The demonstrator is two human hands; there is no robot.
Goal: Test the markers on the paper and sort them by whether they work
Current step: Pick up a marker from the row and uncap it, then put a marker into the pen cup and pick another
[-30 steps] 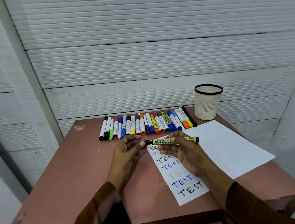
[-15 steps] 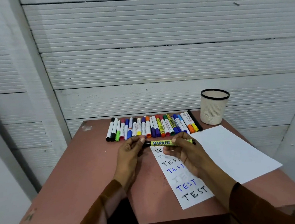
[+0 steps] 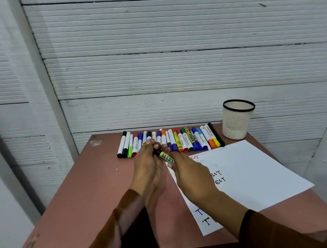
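Both hands hold the yellow marker [image 3: 167, 157] just above the table, near the far row of markers [image 3: 170, 141]: the left hand [image 3: 150, 166] pinches its black cap end, the right hand [image 3: 190, 173] wraps the barrel. A sudden cap release could likely jolt the row, mixing tested with untested.

table [image 3: 89, 193] left side open, marker row [image 3: 170, 141] blocks back, bin [image 3: 237, 119] back-right
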